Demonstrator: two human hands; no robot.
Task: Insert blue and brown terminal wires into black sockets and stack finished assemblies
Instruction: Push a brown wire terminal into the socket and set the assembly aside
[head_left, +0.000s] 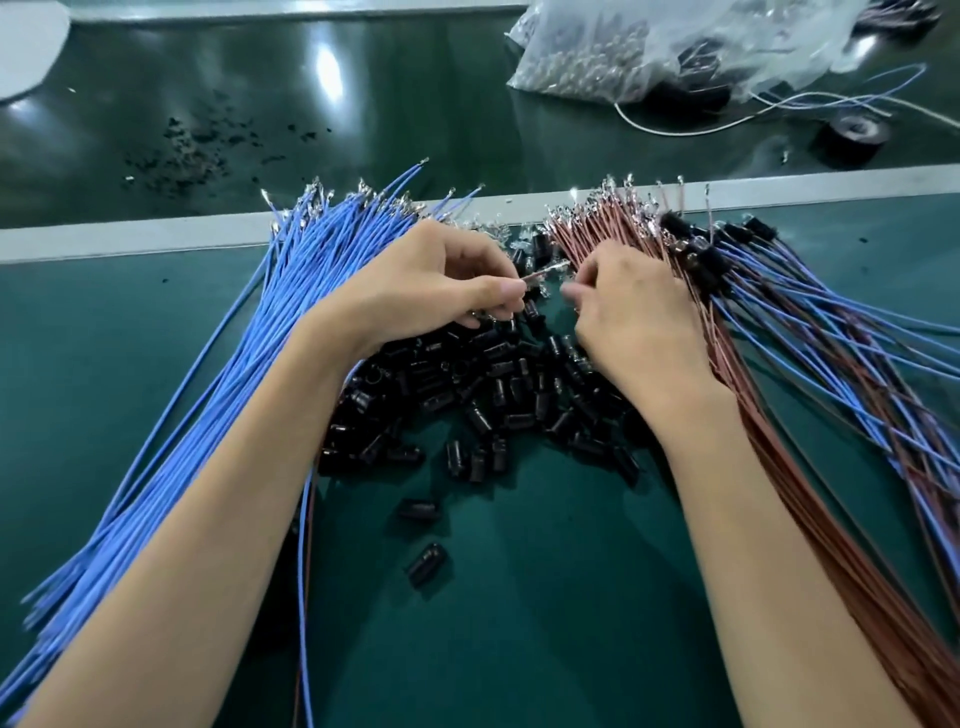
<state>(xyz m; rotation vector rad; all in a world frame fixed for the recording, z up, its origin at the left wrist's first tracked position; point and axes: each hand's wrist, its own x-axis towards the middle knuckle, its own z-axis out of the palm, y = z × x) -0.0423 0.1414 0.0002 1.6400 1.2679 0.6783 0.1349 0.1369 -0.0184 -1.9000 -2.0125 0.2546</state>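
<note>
A thick bundle of blue wires (208, 395) fans across the left of the green mat. A bundle of brown wires (810, 519) runs down the right. Between them lies a heap of loose black sockets (467, 384). My left hand (431, 280) pinches a brown wire end whose metal terminal (545, 273) sticks out toward my right hand (634, 317). The right hand's fingers are curled over the heap; what they hold is hidden. A blue and a brown wire trail down under my left forearm. Finished assemblies (769, 270), black sockets with blue and brown wires, are stacked at the right.
A grey strip (130, 239) crosses the bench behind the wires. Beyond it lie a clear plastic bag of small parts (623, 57), a black tape roll (852, 137), loose white and blue wires (779, 104) and scattered black crumbs (197, 150).
</note>
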